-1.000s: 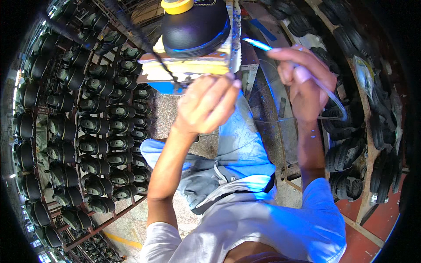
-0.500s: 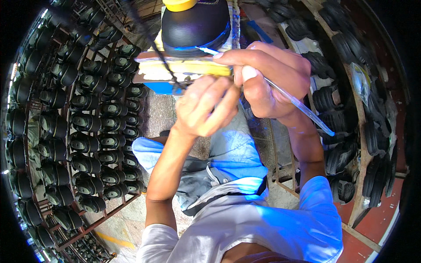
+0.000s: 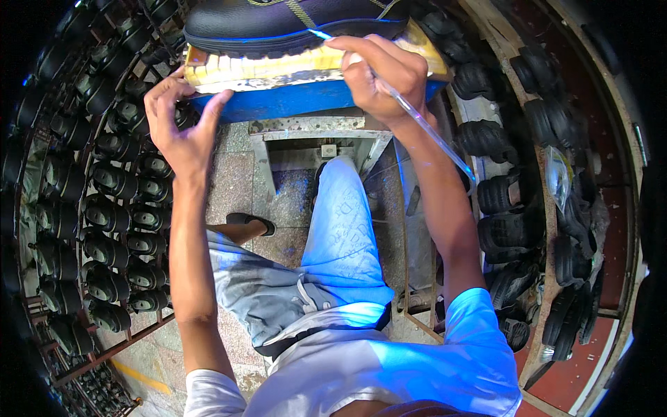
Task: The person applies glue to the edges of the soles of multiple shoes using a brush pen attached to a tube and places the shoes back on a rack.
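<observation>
A black shoe [image 3: 250,24] with yellow stitching lies side-on along the top of the view, its toe to the left and its top cut off. Under its sole is a long block [image 3: 285,101] with a blue front and a yellow-white, stained upper part. My left hand [image 3: 180,128] grips the block's left end, thumb on the front, the other fingers partly behind it. In my right hand [image 3: 385,80] is a thin brush [image 3: 432,135] with a clear handle, pinched between thumb and fingers. Its pale tip meets the shoe just above the sole.
Below the block stands a worn metal-framed stool or stand [image 3: 306,126]. A rack of black shoes [image 3: 108,215] fills the left side. To the right, wooden-edged shelves [image 3: 552,243] carry black soles [image 3: 511,236] and a clear plastic bag [image 3: 558,177].
The block and shoe have turned from toe-on to side-on. My left hand has moved left to the block's end. My right hand has gone up and slightly left with the brush.
</observation>
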Available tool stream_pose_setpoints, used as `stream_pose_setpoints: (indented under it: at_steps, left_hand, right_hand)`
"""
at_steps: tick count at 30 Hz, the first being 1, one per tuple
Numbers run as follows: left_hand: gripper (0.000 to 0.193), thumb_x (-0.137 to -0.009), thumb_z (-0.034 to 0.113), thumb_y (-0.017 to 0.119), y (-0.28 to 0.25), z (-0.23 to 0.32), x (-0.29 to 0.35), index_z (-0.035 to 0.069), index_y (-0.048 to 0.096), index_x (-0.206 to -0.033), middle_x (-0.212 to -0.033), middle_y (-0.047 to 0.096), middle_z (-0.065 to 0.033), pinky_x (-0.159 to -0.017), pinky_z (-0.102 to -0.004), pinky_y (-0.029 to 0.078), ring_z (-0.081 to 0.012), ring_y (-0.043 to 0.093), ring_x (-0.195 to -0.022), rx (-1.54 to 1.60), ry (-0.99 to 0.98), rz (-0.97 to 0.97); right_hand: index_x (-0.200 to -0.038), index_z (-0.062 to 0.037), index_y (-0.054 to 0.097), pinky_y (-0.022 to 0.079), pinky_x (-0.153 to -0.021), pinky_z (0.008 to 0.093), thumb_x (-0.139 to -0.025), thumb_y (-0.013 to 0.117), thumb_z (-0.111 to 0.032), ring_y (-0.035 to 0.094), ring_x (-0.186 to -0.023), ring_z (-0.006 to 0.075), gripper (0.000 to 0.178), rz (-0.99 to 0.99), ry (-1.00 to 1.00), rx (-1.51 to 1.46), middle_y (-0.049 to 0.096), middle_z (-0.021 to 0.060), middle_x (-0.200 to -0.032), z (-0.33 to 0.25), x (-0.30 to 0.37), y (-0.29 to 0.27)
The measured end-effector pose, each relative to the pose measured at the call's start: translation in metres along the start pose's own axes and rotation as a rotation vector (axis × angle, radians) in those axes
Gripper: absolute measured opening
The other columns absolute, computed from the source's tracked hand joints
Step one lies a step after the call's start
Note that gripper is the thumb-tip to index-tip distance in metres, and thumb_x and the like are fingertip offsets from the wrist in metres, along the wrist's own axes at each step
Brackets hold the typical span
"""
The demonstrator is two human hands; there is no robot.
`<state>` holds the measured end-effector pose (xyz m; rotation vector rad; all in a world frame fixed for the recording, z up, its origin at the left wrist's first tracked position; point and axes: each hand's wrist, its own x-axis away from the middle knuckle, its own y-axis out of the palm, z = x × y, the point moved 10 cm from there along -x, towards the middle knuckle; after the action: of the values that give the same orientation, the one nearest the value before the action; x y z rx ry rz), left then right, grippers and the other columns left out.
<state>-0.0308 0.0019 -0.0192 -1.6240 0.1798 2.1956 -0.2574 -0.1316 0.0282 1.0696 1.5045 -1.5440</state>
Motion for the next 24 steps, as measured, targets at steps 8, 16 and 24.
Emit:
stream_pose_setpoints:
  at_steps: [8, 16, 24]
  left_hand:
    - [0.034, -0.076, 0.006, 0.086, 0.026, -0.105, -0.017, -0.001, 0.066, -0.103, -0.11, 0.067, -0.0104, -0.096, -0.034, 0.051, -0.0213, 0.065, -0.11, 0.142, -0.173, -0.127]
    - [0.029, -0.086, 0.024, 0.077, 0.075, 0.031, -0.006, 0.001, 0.072, -0.103, -0.121, 0.07, -0.0144, -0.099, -0.0418, 0.05, -0.0317, 0.065, -0.115, 0.336, 0.109, -0.211]
    - [0.027, -0.101, 0.015, 0.057, 0.005, 0.016, 0.044, 0.001, 0.074, -0.116, -0.127, 0.069, -0.0147, -0.111, -0.0439, 0.042, -0.0315, 0.061, -0.124, 0.069, -0.116, -0.137]
  right_hand:
    - [-0.097, -0.0065, 0.073, 0.052, -0.051, 0.0351, -0.072, 0.065, -0.003, 0.064, -0.055, 0.0259, 0.027, -0.034, -0.025, 0.252, 0.063, 0.0088, -0.069, 0.013, 0.008, -0.044]
    - [-0.1, -0.0016, 0.074, 0.055, -0.055, 0.0315, -0.079, 0.057, -0.002, 0.067, -0.058, 0.0208, 0.028, -0.214, -0.036, 0.269, 0.067, 0.0089, -0.071, -0.037, 0.009, -0.041]
    - [-0.103, -0.0022, 0.073, 0.052, -0.053, 0.0305, -0.079, 0.057, -0.004, 0.065, -0.057, 0.0201, 0.029, -0.144, -0.065, 0.152, 0.066, 0.0054, -0.07, -0.055, 0.001, -0.009]
